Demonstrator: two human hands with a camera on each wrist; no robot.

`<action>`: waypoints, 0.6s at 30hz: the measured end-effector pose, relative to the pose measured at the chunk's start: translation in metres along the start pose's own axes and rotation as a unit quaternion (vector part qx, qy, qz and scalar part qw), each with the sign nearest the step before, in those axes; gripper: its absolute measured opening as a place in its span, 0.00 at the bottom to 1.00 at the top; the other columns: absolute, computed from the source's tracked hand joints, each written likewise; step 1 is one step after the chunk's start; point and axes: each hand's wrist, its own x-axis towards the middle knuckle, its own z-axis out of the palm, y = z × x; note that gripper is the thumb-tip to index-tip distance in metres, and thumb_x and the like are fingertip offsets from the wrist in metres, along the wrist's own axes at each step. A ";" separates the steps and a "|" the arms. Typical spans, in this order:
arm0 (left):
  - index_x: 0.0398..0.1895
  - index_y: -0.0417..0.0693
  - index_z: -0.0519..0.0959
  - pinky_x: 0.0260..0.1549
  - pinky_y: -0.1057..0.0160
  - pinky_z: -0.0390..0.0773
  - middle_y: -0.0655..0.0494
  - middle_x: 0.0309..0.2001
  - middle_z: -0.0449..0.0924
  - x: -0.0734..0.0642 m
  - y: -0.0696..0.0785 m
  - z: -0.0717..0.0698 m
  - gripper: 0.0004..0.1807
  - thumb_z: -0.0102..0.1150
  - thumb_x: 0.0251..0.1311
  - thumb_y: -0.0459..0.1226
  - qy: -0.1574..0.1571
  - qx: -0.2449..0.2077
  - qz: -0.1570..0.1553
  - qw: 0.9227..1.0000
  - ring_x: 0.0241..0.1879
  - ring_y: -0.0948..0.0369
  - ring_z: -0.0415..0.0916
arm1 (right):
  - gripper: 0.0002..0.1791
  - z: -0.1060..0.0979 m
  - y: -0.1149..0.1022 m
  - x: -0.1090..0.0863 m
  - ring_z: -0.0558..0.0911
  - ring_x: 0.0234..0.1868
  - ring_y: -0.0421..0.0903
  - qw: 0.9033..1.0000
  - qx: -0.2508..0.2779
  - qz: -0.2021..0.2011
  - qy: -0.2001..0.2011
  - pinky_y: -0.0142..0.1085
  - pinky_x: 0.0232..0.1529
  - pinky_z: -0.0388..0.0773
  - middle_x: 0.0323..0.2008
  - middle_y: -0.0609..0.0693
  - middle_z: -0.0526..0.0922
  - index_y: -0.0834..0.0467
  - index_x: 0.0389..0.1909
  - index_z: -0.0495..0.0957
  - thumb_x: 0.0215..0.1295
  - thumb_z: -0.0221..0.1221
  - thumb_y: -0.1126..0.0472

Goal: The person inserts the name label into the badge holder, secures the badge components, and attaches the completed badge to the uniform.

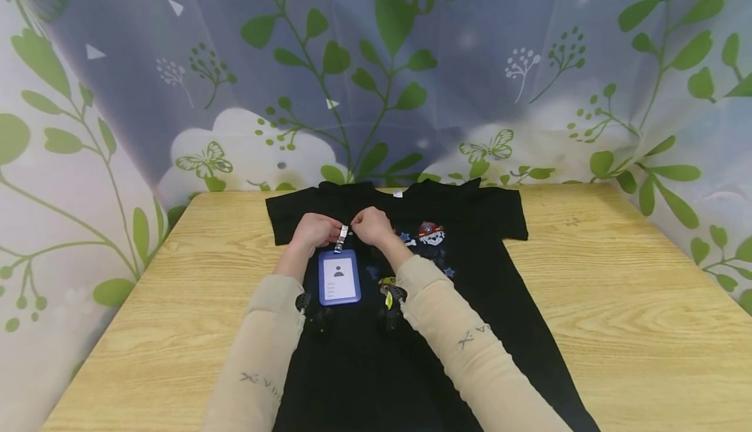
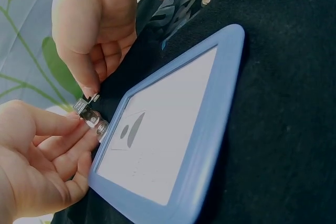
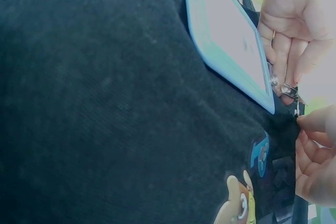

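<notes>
A blue-framed badge holder (image 1: 339, 278) with a white card lies on a black T-shirt (image 1: 487, 308). A metal badge clip (image 1: 342, 239) with a clear strap (image 2: 97, 123) joins its top edge. My left hand (image 1: 317, 230) holds the clip between thumb and fingers, palm turned up in the left wrist view. From the other side, my right hand (image 1: 373, 226) pinches a small metal piece (image 2: 94, 98) at the clip's end with thumb and forefinger. Whether this piece passes through the cloth is hidden.
The T-shirt lies spread on a wooden table (image 1: 593, 275), collar toward the back edge. Cartoon prints (image 1: 431, 233) show on its chest, right of the badge. A leaf-patterned curtain (image 1: 376, 79) hangs behind the table.
</notes>
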 end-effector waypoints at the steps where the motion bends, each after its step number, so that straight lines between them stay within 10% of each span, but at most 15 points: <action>1: 0.43 0.34 0.80 0.34 0.61 0.74 0.47 0.34 0.82 0.000 0.000 0.000 0.13 0.49 0.59 0.28 0.002 0.000 0.001 1.000 0.32 0.59 0.78 | 0.10 0.000 0.000 0.000 0.79 0.42 0.48 1.000 -0.001 0.000 0.000 0.40 0.41 0.74 0.40 0.49 0.83 0.56 0.37 0.85 0.61 0.55 0.62; 18: 0.45 0.36 0.80 0.42 0.58 0.73 0.45 0.40 0.82 0.000 -0.002 0.001 0.13 0.50 0.60 0.29 0.005 -0.035 -0.006 0.999 0.38 0.55 0.80 | 0.09 0.001 -0.002 -0.001 0.80 0.41 0.48 1.000 0.011 0.006 0.009 0.38 0.39 0.74 0.38 0.49 0.84 0.57 0.36 0.85 0.60 0.57 0.62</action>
